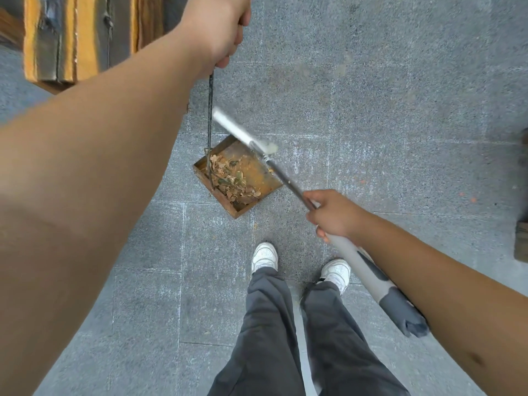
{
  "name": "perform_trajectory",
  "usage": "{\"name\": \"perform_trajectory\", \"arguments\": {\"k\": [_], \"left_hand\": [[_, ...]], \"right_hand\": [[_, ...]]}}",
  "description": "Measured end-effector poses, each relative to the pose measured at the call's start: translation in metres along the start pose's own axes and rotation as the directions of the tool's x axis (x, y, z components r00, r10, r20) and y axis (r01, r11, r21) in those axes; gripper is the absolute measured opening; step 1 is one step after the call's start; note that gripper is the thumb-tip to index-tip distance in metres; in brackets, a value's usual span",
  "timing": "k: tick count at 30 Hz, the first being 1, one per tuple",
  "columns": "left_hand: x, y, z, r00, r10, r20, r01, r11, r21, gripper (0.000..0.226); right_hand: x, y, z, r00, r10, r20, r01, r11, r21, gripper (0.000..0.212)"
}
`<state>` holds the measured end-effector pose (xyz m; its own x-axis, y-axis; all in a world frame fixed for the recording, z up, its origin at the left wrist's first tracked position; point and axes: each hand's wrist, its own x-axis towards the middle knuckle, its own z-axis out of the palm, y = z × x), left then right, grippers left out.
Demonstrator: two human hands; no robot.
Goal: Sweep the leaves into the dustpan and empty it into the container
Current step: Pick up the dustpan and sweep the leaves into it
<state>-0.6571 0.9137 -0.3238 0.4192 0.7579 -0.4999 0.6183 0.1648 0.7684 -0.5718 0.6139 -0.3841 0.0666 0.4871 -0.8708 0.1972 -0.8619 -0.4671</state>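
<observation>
A rusty metal dustpan (pixel 258 174) rests on the grey paving ahead of my feet, with a pile of dry leaves (pixel 233 181) lying in it. Its long dark upright handle (pixel 211 110) rises to my left hand (pixel 220 30), which is closed around the top. My right hand (pixel 331 215) grips the broom's shaft (pixel 285 178), which slants up and left across the pan. The broom head (pixel 237 131) is pale and blurred above the pan's far edge. The shaft's grey grip end (pixel 400 310) runs back under my right forearm.
A wooden bench or crate with yellow and dark planks (pixel 80 38) stands at the upper left. A dark object (pixel 521 238) sits at the right edge. My two white shoes (pixel 264 257) stand just behind the dustpan on the stone tiles (pixel 385 95).
</observation>
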Motion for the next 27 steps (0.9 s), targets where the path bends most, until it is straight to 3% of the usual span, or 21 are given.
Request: {"name": "perform_trajectory", "arguments": {"k": [5, 13, 18, 23, 27], "left_hand": [[0.0, -0.005, -0.004, 1.0, 0.002, -0.023, -0.003, 0.999, -0.032, 0.011], [-0.007, -0.01, -0.016, 1.0, 0.013, -0.006, -0.014, 0.999, -0.037, 0.003], [-0.008, -0.021, -0.018, 0.999, 0.045, 0.001, -0.044, 0.995, -0.085, 0.015], [-0.007, -0.022, -0.02, 0.999, 0.05, -0.003, -0.05, 0.994, -0.099, 0.014], [-0.008, -0.019, -0.015, 0.999, 0.046, 0.025, -0.044, 0.996, -0.084, 0.01]], "right_hand": [[-0.034, 0.025, 0.012, 0.996, 0.02, 0.083, -0.035, 0.981, 0.189, 0.057], [-0.023, 0.018, -0.004, 0.996, -0.047, -0.074, 0.053, 0.995, 0.081, 0.057], [-0.008, 0.018, -0.004, 0.991, -0.006, -0.132, 0.012, 0.999, 0.05, 0.056], [-0.036, 0.043, 0.02, 0.997, 0.074, -0.014, -0.071, 0.982, 0.173, 0.059], [-0.062, 0.064, 0.03, 1.0, 0.029, 0.012, -0.031, 0.953, 0.302, 0.055]]}}
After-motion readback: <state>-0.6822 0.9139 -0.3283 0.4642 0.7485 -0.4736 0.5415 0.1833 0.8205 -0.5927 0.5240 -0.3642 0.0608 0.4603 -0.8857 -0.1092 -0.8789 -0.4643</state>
